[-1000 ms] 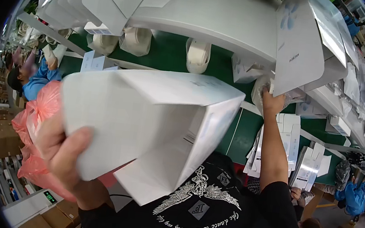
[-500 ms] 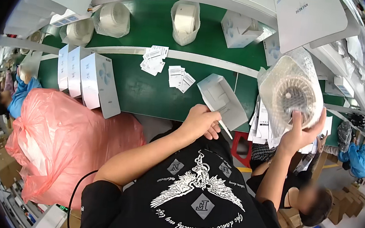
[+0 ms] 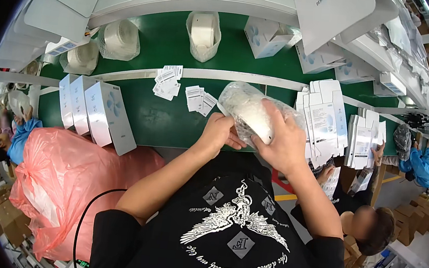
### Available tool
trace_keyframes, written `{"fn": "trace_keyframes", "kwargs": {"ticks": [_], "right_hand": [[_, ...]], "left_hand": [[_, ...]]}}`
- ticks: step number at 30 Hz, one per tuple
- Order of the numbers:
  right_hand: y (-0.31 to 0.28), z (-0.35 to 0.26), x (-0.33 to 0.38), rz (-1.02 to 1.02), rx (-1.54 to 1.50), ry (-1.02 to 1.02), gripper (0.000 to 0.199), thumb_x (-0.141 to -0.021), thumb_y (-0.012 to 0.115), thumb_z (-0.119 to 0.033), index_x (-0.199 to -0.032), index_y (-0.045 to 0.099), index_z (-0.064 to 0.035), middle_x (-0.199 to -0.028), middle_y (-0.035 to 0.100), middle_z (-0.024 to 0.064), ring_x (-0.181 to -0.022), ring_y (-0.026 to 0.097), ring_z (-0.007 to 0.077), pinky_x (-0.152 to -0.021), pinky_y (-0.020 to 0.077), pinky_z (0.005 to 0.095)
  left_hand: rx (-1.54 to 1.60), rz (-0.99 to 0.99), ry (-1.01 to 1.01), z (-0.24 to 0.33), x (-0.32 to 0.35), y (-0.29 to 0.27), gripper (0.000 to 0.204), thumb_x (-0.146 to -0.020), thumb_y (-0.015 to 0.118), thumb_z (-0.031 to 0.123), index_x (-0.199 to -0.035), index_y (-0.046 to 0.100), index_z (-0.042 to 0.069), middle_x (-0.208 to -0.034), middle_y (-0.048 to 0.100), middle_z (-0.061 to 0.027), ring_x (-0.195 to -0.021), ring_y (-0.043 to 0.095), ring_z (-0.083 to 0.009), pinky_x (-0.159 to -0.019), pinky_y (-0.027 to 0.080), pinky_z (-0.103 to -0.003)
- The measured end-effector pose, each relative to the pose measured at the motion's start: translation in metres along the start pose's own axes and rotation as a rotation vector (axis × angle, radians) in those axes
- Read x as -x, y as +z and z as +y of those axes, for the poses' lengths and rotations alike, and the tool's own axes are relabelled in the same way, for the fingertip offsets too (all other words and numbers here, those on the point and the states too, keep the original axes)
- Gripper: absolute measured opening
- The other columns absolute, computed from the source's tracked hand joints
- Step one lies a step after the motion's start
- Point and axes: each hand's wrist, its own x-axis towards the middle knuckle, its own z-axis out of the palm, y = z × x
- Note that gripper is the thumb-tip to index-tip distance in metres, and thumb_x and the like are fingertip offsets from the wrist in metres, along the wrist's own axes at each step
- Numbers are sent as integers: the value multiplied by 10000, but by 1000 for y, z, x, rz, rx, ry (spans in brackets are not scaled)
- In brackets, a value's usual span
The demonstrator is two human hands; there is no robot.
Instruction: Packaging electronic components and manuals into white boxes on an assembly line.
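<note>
The fingers of the right hand (image 3: 285, 142) are closed on a white rounded object in clear bubble wrap (image 3: 246, 108), with the thumb on its near side. This object is over the near edge of the green flat tabletop (image 3: 158, 119). The fingers of the left hand (image 3: 219, 133) are curled just beside its lower left part; I cannot tell whether they are gripping something.

Ahead and to the left of the left fingers lie two groups of white printed paper slips (image 3: 167, 82). Farther to the left of these fingers stand three white cardboard boxes with blue pattern (image 3: 113, 114), and nearer to the body is a large pink plastic bag (image 3: 71, 186). To the right of the right fingers, white flat folded cartons (image 3: 327, 120) lie in a stack.
</note>
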Motion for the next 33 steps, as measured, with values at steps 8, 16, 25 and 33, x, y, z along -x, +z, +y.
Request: {"fn": "trace_keyframes", "kwargs": {"ticks": [8,16,25,33], "right_hand": [[-9,7,0,68,-177,-54,782,-739,895,-213,-1468,633,-107,-1244,719,265,-1026,719,458,-940,587,490],[28,32,24,304,-261,-53,799,-706,906,-155,-1458,647,-79,-1233,734,257,-1078,718,430,-954,577,462],[14,43,55,354,-353,-65,766,-723,886,-149,-1451,654,-99,-1241,745,219,-1072,719,405,-967,576,453],[63,31,-11,77,185,-128,810,-835,808,-275,-1580,502,-196,-1268,690,243,-1266,619,488,-953,585,523]], "left_hand": [[-543,704,731,27,-23,-59,666,-853,731,296,-1375,581,-90,-1155,745,-243,-938,762,-334,-728,613,-374],[-1061,-195,90,117,-64,-65,749,-787,814,290,-1411,591,-61,-1156,759,-222,-1016,730,-288,-859,583,-377],[-1635,-202,235,81,-122,-50,359,-814,736,266,-951,753,-65,-841,767,-180,-673,732,-278,-641,597,-410],[-1150,-97,198,78,-109,-42,280,-881,689,186,-962,736,-78,-851,756,-231,-744,751,-333,-683,597,-428]]}}
